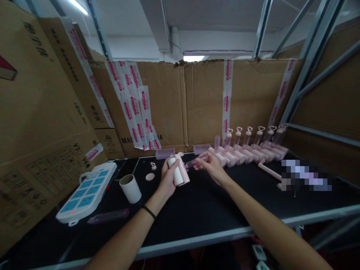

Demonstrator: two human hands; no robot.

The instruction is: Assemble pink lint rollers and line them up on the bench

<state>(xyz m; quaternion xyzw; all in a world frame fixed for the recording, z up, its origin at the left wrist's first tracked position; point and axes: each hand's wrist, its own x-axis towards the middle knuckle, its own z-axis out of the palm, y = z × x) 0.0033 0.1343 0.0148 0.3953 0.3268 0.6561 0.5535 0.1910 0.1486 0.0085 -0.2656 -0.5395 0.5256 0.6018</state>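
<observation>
My left hand (168, 180) is wrapped round a lint roller (180, 171), a white sticky roll in a pale pink cover, held tilted above the black table. Just right of it, my right hand (213, 167) pinches a translucent pinkish handle tube (191, 164), its end close to the roller's side; I cannot tell whether they are joined. Near my left hand lie a small heart-loop cap (153, 165) and a round pink disc (150, 176). Further left stands a loose white roll (130, 189), with another translucent tube (109, 216) lying in front.
Several pink lint rollers (247, 153) line the back right, most with heart loops on top. A bent pink roller arm (270, 170) lies before them. A white power strip (87, 193) sits left. Cardboard walls (202, 108) and a metal table edge (213, 239) bound the space.
</observation>
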